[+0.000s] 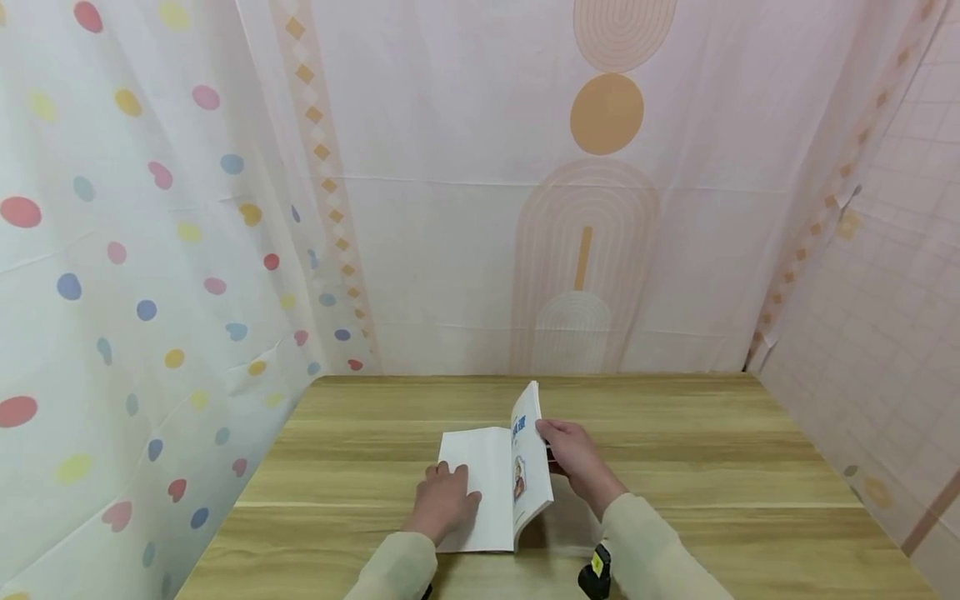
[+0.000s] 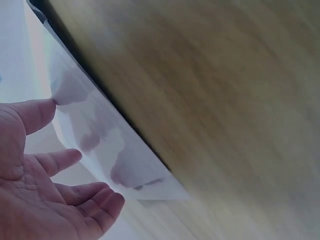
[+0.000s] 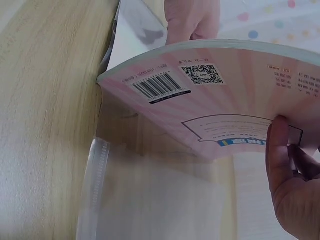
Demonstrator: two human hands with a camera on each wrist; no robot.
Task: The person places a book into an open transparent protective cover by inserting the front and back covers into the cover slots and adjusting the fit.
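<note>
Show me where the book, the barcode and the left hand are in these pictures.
book [image 1: 531, 467]: head view, on the raised block of pages.
barcode [image 3: 159, 86]: right wrist view, middle of the black bars on the pink cover.
left hand [image 1: 442, 498]: head view, back of the hand.

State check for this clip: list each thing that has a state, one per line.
book: open, lying on the wooden table
back cover: lifted off the table, bent
left hand: fingers straight, resting on the white page
right hand: grips the lifted cover's edge
</note>
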